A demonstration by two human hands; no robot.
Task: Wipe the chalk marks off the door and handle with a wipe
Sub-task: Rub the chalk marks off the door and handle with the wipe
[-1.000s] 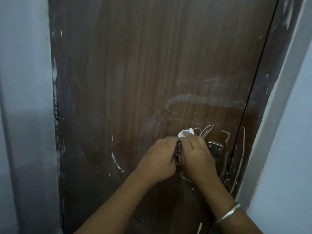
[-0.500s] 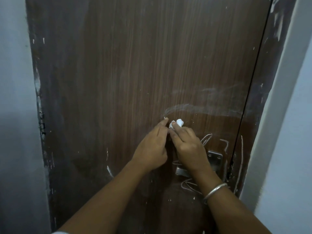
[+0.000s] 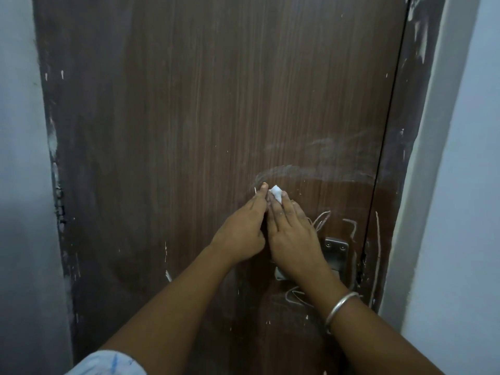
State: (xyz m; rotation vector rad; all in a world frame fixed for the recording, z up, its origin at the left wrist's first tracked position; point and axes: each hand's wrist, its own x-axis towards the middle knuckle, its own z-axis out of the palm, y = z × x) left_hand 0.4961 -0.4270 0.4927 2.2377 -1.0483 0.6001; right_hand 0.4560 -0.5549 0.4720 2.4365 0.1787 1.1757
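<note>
The right hand (image 3: 293, 236) lies flat with its fingers nearly straight and close together, pressing a small white wipe (image 3: 276, 195) against the door (image 3: 205, 109); the wad pokes out past the fingertips. The left hand (image 3: 239, 235) lies just beside it at 9 o'clock, its forefinger stretched out and touching the wood next to the wipe. The wipe sits on the door's lower right part, right under a smeared chalk arc (image 3: 305, 171) that sweeps from 12 toward 3 o'clock. From the wipe, bare wood runs wide toward 9, 10 and 12 o'clock as far as the chipped left edge. Toward 3 o'clock the room is short: the door's closing edge (image 3: 385, 147) and the dark frame (image 3: 414, 158) stand near, with pale wall (image 3: 468, 185) beyond. At 4 o'clock sharp chalk scribbles (image 3: 322, 220) ring the metal handle (image 3: 336, 251), which is partly hidden by the right wrist, and more loops (image 3: 293, 296) lie at 5 o'clock. A silver bangle (image 3: 341, 307) circles the right forearm, and a light sleeve (image 3: 108, 364) shows at 7 o'clock
</note>
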